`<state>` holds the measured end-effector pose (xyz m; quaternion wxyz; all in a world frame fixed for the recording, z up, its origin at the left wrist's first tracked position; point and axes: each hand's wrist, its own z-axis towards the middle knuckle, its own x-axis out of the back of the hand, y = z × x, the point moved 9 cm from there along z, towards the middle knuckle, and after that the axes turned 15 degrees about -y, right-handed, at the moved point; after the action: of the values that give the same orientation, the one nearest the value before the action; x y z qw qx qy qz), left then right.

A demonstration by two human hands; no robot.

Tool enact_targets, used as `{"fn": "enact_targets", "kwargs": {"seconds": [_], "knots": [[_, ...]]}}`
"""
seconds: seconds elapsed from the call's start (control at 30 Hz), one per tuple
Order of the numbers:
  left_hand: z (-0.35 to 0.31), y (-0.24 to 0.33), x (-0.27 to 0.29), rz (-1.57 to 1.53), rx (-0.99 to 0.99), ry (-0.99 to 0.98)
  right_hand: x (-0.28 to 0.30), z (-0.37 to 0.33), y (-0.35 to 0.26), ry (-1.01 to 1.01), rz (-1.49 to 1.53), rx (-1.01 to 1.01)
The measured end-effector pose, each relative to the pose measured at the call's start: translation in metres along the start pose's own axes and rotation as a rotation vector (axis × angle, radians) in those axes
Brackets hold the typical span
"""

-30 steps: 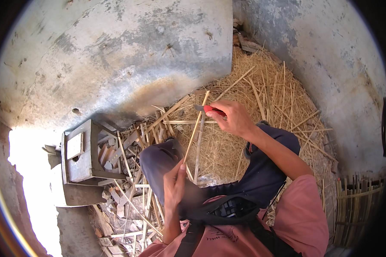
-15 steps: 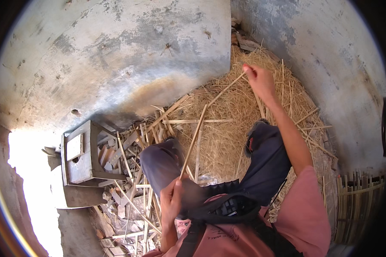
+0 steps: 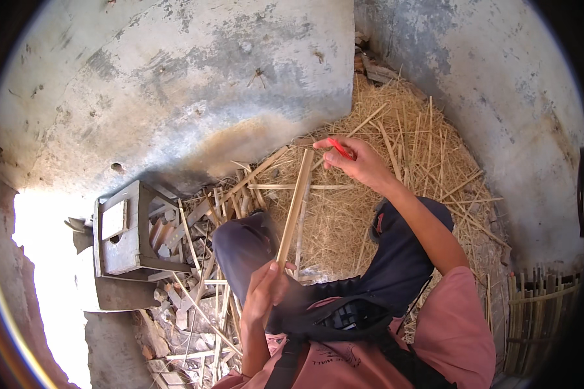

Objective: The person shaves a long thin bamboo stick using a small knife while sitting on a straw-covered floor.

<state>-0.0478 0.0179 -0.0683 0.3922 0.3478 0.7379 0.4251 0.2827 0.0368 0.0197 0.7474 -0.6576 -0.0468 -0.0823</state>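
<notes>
Where the strip is, in the head view: while its lower end sits in the left hand (image 3: 265, 290), the strip (image 3: 294, 204) rises between the person's bent legs, above the straw (image 3: 402, 139) on the ground.
Strip's look: long, thin and straight, pale tan with a yellowish cast; one face is broad and flat, with lighter and darker bands running along its length. Whether it is wood or bamboo cannot be told.
Strip's direction: the long axis runs away from the lap, with the far end toward the top of the picture and leaning a little to the right, the near end low and to the left.
Strip's far end: just beside the fingertips of the right hand (image 3: 359, 162); whether they touch it cannot be told.
Left hand: closed round the near end, thumb lying along the strip, close to the dark trousers (image 3: 243, 243).
Right hand: holding a red handle (image 3: 341, 148) against the palm, with the forefinger reaching out toward the strip; no blade can be made out.
Around the strip: a similar pale stick (image 3: 336, 187) lies crosswise on the straw behind it; a grey wooden box (image 3: 122, 236) stands well apart to the left.
Writing: small dark lettering crosses the front of the pink shirt (image 3: 383, 369), partly broken by folds; the strip's visible face is plain, and the red handle is too small to read.
</notes>
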Motion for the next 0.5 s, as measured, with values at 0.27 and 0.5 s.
{"fn": "enact_targets", "kwargs": {"seconds": [0.27,0.5], "knots": [[0.014,-0.002,-0.01,0.016,0.037,-0.115,-0.003,-0.005,0.0,-0.016,0.106,-0.112],[0.025,0.005,-0.013,0.141,-0.014,-0.079,-0.002,-0.005,-0.006,0.026,0.1,-0.036]]}}
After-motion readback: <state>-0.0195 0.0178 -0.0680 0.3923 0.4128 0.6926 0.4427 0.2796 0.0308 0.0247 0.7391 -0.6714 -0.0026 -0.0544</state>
